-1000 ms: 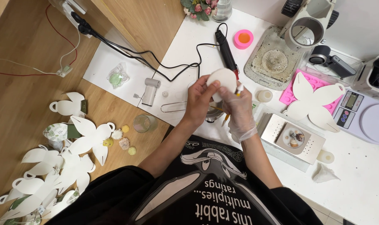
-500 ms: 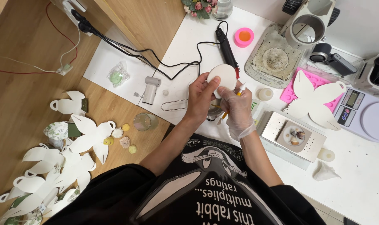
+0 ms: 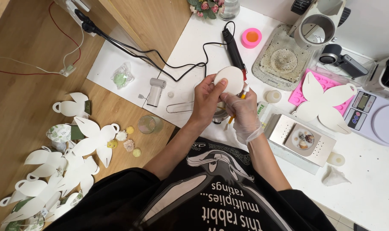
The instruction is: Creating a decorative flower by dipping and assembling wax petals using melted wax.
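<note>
Fingers of the left hand [image 3: 208,100] pinch a small white disc [image 3: 229,80] by its rim; it looks light, rigid and likely brittle. The gloved right hand [image 3: 244,113] is closed on a thin orange-handled tool [image 3: 237,108] just beside it, above the surface [image 3: 194,47].

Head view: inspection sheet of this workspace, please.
Surface: white tabletop beside wooden floor.
Job's things: round white disc, orange-handled tool.
Clutter: white paper cutouts, pink silicone mould, digital scale, pink round container.
Grippers: bare left hand holds the disc; gloved right hand holds the tool.
Cables: black cords cross the table.
Surroundings: flowers at the top edge.
</note>
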